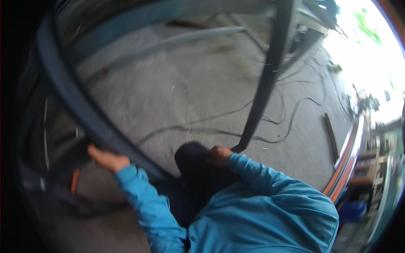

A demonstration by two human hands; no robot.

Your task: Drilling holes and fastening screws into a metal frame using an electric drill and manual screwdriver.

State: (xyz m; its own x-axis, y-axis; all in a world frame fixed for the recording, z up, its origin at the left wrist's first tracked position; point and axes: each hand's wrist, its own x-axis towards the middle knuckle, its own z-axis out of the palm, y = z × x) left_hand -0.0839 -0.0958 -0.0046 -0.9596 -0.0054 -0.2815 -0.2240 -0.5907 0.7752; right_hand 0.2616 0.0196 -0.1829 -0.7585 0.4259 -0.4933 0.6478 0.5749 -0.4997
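A long dark metal bar (86, 105) slants from the upper left down to my legs. Beside its lower half is my left hand (107, 159), palm turned up and fingers stretched out, not wrapped round it. A second dark metal bar (263, 88) runs down from the top to a corner near my knee; the two look like sides of one frame, though my legs hide where they would meet. At that corner my right hand (220, 156) is curled, seemingly round the frame's near end. My dark-clothed knee (192, 158) sits between the hands. Blur softens the fingers.
Black cables (202, 130) snake over the grey concrete floor (190, 92). A pale metal frame (190, 37) stands farther off. At the right lie a loose dark bar (332, 137), long orange-red bars (346, 162) and a blue container (353, 211). Something small and orange (74, 181) is at the left.
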